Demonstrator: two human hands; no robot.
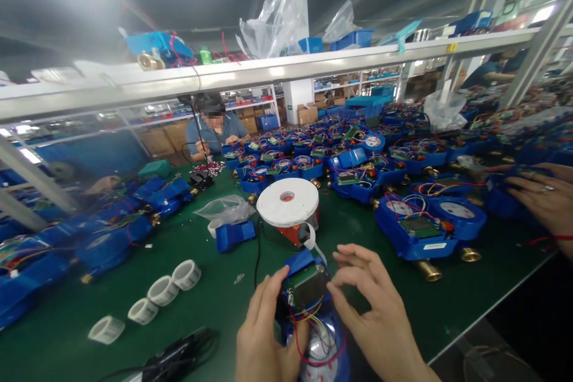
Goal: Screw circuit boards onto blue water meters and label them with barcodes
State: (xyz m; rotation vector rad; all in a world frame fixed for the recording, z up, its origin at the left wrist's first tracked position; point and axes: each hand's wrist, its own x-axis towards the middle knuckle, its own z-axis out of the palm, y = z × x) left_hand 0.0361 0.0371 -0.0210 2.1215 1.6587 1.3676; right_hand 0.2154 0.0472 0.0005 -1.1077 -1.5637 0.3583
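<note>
My left hand (268,328) is wrapped round the left side of a blue water meter (338,334) at the bottom middle, its thumb among the wires. A green circuit board with a grey display (308,286) sits at the top of the meter's housing. Red, yellow and white wires loop from it over the round dial (323,343). At the board's right edge, my right hand (373,295) has its thumb and index finger close together in a pinch; what lies between them is too small to make out. The other fingers are curved and apart.
A white reel (287,203) on an orange base stands behind my hands, near a blue cover (235,235). Label rolls (163,290) lie left. Many blue meters (423,221) crowd the green table (233,310). A co-worker's hands (544,194) are at right; another person (217,128) sits opposite.
</note>
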